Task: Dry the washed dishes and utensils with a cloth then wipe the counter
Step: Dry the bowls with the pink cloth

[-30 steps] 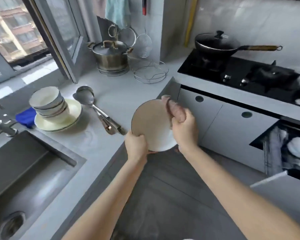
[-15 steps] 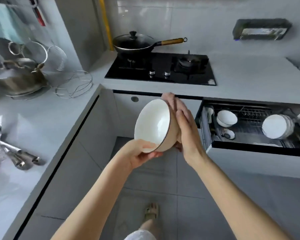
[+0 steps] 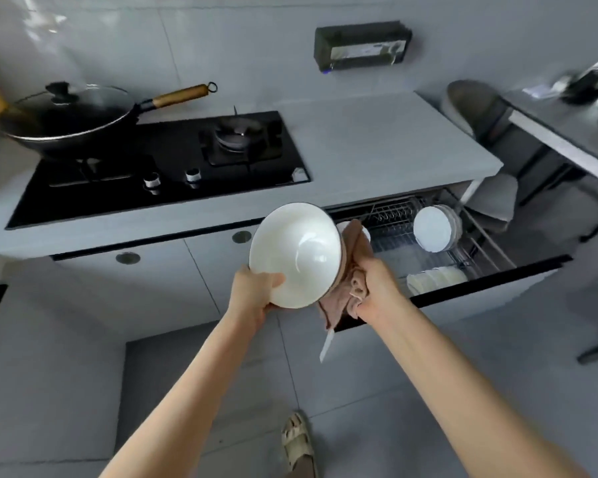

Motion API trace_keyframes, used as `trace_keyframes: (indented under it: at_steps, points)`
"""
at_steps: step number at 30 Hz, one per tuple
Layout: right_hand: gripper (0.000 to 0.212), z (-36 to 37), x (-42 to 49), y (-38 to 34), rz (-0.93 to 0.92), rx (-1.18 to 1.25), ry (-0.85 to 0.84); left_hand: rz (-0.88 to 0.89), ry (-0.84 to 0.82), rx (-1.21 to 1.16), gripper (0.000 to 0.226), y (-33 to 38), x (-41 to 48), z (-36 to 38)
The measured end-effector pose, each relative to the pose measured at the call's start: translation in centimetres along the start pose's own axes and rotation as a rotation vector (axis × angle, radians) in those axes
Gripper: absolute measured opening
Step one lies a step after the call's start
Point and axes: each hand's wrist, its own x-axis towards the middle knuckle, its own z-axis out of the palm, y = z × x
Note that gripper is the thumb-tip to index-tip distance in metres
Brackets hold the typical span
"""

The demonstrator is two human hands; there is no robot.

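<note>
Here, at frame centre, the left hand (image 3: 252,294) grasps the lower rim of the white bowl (image 3: 296,253), thumb inside. The bowl is tilted so that its opening faces the camera. The right hand (image 3: 377,282) clutches the pinkish cloth (image 3: 347,288) against the bowl's outer wall. Behind them, right of centre, the open drawer (image 3: 497,298) contains white dishes (image 3: 432,229).

Glossy white ceramic bowl (image 3: 296,253), soft pink cloth (image 3: 351,270), wooden-handled black wok (image 3: 69,120).
</note>
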Motion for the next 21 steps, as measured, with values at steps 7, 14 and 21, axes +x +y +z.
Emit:
trace_keyframes:
  at_steps: [7,14,21]
  points:
    - [0.051,-3.7,4.1,-6.2,-0.369,-0.173,-0.25,0.047,-0.05,0.058,0.036,0.7,7.8,6.6]
    - [0.066,-8.5,9.2,-10.0,-0.364,-0.6,-0.115,-0.089,-0.361,0.134,0.06,-0.9,10.8,12.0]
    - [0.026,-15.3,17.5,-14.2,-0.23,-0.944,0.352,-0.348,-0.309,0.302,0.051,-4.6,15.6,22.0]
